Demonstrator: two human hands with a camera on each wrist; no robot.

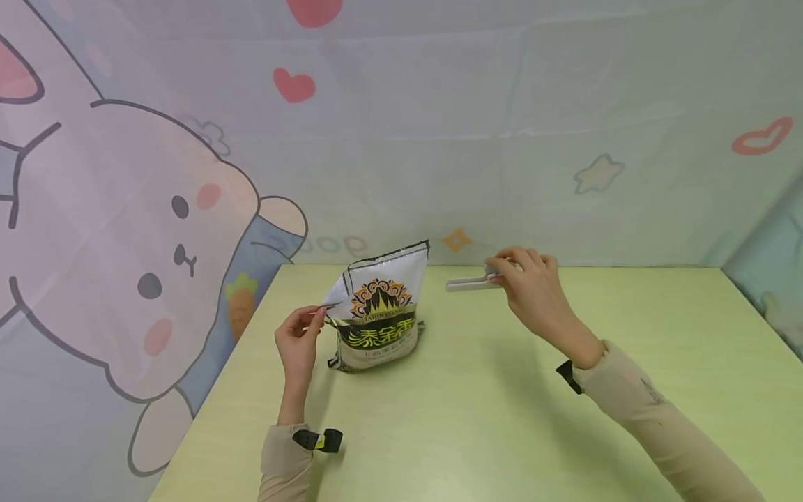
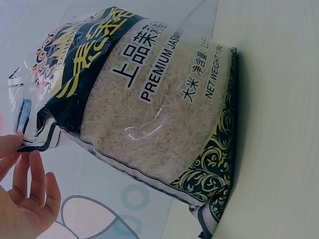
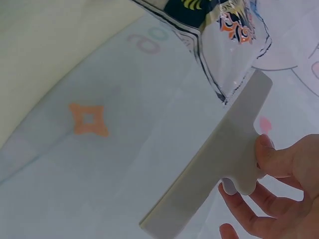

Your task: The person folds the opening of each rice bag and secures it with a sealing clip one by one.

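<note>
A partly clear plastic bag of rice (image 1: 379, 307) stands on the table, its white upper part leaning up to the right. At the bag's left edge, my left hand (image 1: 300, 341) pinches the plastic between thumb and fingertips. The left wrist view shows the rice grains (image 2: 144, 114) through the clear front. My right hand (image 1: 533, 293) holds a whitish bag clip (image 1: 467, 284) by its handle, in the air right of the bag. In the right wrist view the clip's long flat bar (image 3: 209, 154) runs diagonally, one end close to the bag's top corner (image 3: 223, 97) in the picture; contact cannot be told.
The pale green table (image 1: 477, 418) carries the bag. Behind it hangs a printed cloth (image 1: 408, 139) with a cartoon rabbit at the left, hearts and stars. Black straps (image 1: 318, 440) are on both sleeves.
</note>
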